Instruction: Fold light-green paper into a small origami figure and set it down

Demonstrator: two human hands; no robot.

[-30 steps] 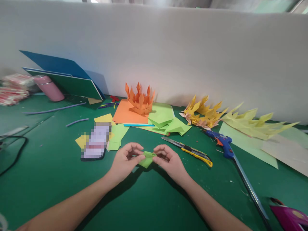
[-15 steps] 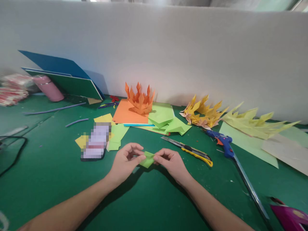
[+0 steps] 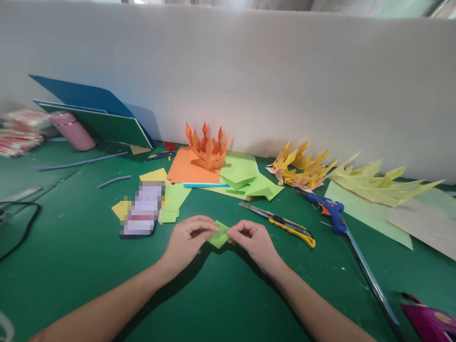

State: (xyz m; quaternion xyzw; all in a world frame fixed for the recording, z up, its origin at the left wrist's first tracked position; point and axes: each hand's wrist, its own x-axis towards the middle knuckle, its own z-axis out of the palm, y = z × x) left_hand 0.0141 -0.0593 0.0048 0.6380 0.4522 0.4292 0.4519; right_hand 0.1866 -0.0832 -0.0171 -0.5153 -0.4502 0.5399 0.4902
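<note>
A green paper piece (image 3: 219,234) is held low over the bench (image 3: 89,266), in the middle of its near part. It is pinched from both sides. The left hand (image 3: 187,242) is closed on its left corner between thumb and forefinger, and the right hand (image 3: 254,242) is closed on its right corner in the same way.

The piece is seen already folded down to a small, flat, layered diamond. Several creases are therefore judged done, though nothing pointed or standing has been shaped from it, so the folding is judged to be partway.

Just right of the hands a utility knife (image 3: 281,222) is laid, and beyond it a blue glue gun (image 3: 329,211). Behind the hands loose green sheets (image 3: 242,175) are stacked beside an orange sheet (image 3: 185,168). On that sheet an orange spiked form (image 3: 206,147) is stood. Yellow spiked forms (image 3: 302,168) are lined along the bench's far edge, to the right.
</note>
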